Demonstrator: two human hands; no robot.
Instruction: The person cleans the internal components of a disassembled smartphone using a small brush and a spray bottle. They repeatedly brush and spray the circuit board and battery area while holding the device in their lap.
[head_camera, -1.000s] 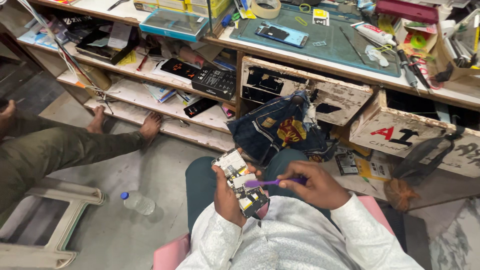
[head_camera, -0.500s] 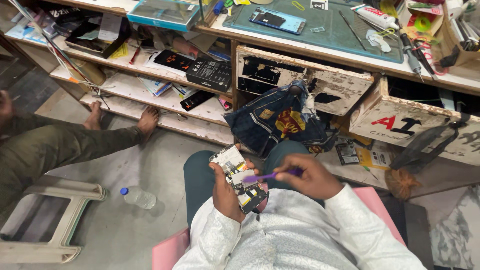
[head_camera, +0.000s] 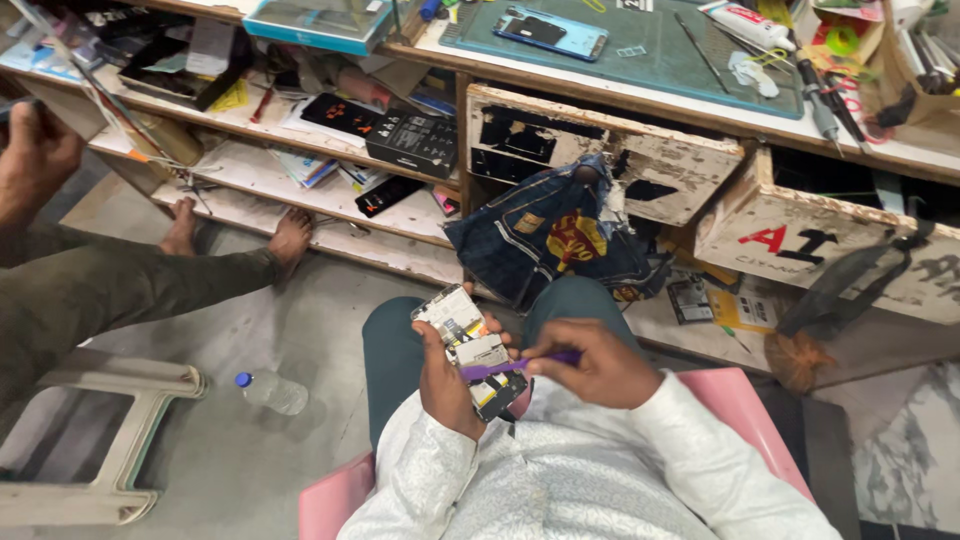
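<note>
My left hand (head_camera: 443, 382) grips an opened phone (head_camera: 466, 345) with its back cover off, circuit boards showing, held over my lap. My right hand (head_camera: 592, 362) pinches a thin purple pry tool (head_camera: 505, 367), and the tip of that tool lies across the phone's lower half. Both hands are close together above my dark green trousers (head_camera: 392, 350). I sit on a pink chair (head_camera: 741, 410) and wear a white patterned shirt.
A workbench with a green mat (head_camera: 650, 45) and a blue phone (head_camera: 550, 32) runs along the top; open wooden drawers (head_camera: 620, 160) hang below, a denim bag (head_camera: 555, 235) draped there. Another person's bare feet (head_camera: 290, 235) rest on a low shelf at left. A plastic bottle (head_camera: 272, 391) lies on the floor by a white stool (head_camera: 120, 440).
The view has tilted slightly downward and the hands sit a little lower in it. The purple tool stays on the phone, shifted slightly along it.
</note>
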